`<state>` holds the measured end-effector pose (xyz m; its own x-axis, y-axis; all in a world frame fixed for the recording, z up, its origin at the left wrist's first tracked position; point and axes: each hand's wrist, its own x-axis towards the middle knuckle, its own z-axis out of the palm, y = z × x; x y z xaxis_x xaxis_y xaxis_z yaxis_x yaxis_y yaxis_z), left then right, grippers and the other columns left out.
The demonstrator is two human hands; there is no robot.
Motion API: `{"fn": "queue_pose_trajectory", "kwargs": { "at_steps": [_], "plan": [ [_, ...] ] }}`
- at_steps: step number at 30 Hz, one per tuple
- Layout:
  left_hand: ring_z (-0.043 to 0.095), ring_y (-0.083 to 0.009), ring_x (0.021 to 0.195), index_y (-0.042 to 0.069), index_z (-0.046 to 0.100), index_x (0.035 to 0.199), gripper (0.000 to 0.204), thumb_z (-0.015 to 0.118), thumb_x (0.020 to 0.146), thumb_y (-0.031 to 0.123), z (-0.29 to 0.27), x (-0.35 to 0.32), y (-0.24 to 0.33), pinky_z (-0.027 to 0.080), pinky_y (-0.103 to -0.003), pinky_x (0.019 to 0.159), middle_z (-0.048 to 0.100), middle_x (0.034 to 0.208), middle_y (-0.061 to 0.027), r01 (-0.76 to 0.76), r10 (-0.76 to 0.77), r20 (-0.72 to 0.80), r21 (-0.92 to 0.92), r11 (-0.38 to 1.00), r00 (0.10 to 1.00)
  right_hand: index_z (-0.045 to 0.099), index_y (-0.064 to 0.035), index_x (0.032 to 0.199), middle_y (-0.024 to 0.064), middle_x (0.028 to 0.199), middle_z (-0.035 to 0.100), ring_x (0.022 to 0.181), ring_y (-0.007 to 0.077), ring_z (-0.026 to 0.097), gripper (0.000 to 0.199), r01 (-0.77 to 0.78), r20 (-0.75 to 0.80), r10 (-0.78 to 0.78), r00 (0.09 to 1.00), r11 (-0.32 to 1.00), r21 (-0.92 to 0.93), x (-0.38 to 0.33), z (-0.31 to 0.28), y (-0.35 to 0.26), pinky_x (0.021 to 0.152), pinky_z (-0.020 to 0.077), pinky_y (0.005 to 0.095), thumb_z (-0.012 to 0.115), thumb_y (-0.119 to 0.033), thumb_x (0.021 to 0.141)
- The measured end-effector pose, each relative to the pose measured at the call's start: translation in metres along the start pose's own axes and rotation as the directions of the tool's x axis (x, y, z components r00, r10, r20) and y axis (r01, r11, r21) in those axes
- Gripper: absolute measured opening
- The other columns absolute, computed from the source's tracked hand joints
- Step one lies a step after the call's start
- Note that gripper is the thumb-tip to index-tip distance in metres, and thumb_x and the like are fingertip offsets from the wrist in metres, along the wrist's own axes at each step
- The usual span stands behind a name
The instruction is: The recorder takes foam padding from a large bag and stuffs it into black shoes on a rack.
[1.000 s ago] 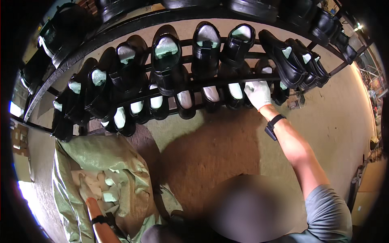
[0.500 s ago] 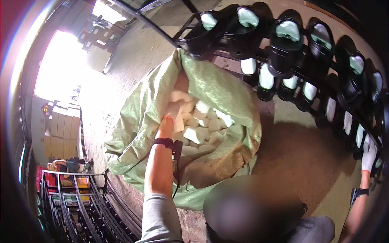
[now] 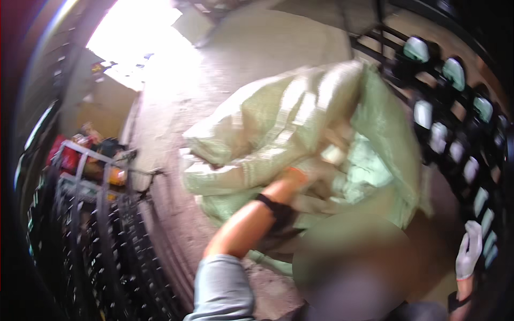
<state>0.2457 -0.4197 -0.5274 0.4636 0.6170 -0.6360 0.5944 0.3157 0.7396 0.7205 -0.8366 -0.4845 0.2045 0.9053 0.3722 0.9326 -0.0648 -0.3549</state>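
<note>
A large pale-green woven sack stands on the floor with its mouth rolled open. Inside lies a heap of whitish, rounded pieces, smeared by motion. My left hand, in a white glove with an orange cuff, reaches into the sack beside them; blur hides what its fingers do. At the far right, my right hand wears a similar glove. Its fingers are stretched upward and nothing shows in them. It is close to a row of black shoes, which have pale stuffing in their openings.
The black metal rack with shoes runs along the right side. Another rack with curved bars and dark contents fills the lower left. Cardboard boxes stand by the bright doorway. A dark blurred shape covers the lower middle.
The view has turned, so the sack and the shoe rack appear farther right. My left hand stays inside the sack. My right hand now shows lower against the shoes.
</note>
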Motion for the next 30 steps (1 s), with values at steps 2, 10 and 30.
{"fn": "queue_pose_trajectory", "kwargs": {
  "at_steps": [2, 10, 30],
  "plan": [
    [0.073, -0.038, 0.114, 0.006, 0.075, 0.124, 0.055, 0.086, 0.081, 0.038, 0.014, 0.013, -0.019, 0.059, -0.052, 0.101, 0.076, 0.122, -0.0163, -0.198, 0.227, -0.023, 0.405, 0.893, 0.974, 0.066, 0.0052, 0.121, 0.0284, 0.121, 0.065, 0.112, 0.048, 0.065, 0.038, 0.369, 0.013, -0.396, 0.918, 0.866, 0.337, 0.105, 0.035, -0.111, 0.1, 0.0549, 0.0539, 0.057, 0.015, 0.086],
    [0.077, -0.0421, 0.104, 0.005, 0.082, 0.108, 0.049, 0.085, 0.077, 0.043, 0.056, 0.003, -0.017, 0.062, -0.051, 0.092, 0.079, 0.117, -0.0207, -0.188, 0.448, -0.297, 0.618, 0.763, 0.843, 0.064, -0.0056, 0.149, 0.0224, 0.144, 0.068, 0.136, 0.0397, 0.063, 0.071, 0.657, 0.361, -0.556, 0.749, 0.694, -0.294, 0.261, 0.379, -0.169, 0.118, 0.0462, 0.0508, 0.073, -0.041, 0.089],
    [0.057, -0.0377, 0.129, 0.002, 0.077, 0.123, 0.07, 0.097, 0.065, 0.036, 0.329, -0.14, 0.218, 0.055, -0.046, 0.108, 0.055, 0.134, -0.0194, -0.779, 0.196, 0.769, 0.531, 0.334, 0.609, 0.053, -0.0108, 0.155, 0.0055, 0.13, 0.062, 0.115, 0.014, 0.063, 0.06, -0.198, 0.221, 0.827, 0.517, -0.135, 0.971, -0.16, -0.073, -0.007, 0.097, 0.0553, 0.0318, 0.07, -0.016, 0.098]
  ]
}}
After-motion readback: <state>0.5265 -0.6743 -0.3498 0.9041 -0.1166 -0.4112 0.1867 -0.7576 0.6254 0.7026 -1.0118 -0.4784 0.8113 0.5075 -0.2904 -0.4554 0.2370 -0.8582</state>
